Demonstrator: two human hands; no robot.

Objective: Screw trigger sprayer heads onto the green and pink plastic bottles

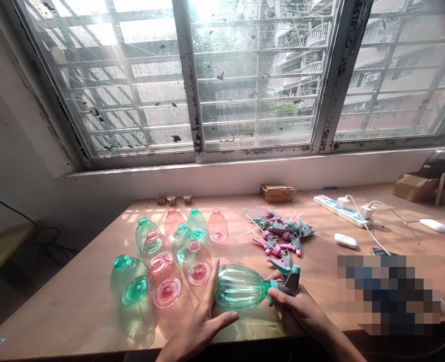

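Note:
A clear green spray bottle (241, 286) lies sideways in the air above the table's front edge, its base to the left. My right hand (288, 301) is closed around its neck, where a grey and teal trigger sprayer head (292, 279) sits on the mouth. At the base, my left hand (203, 311) has its fingers stretched out and its thumb spread below the bottle. Whether its palm presses on the base, I cannot tell. Just left stand several open-mouthed bottles, among them a pink bottle (165, 284) and a green bottle (129, 281).
Behind my right hand lies a pile of pink, teal and grey sprayer heads (282, 231). A white power strip (341, 211) with plugged-in chargers, a white case (345, 241) and cables occupy the right. Cardboard boxes (278, 193) stand near the window wall. A blurred patch covers the front right.

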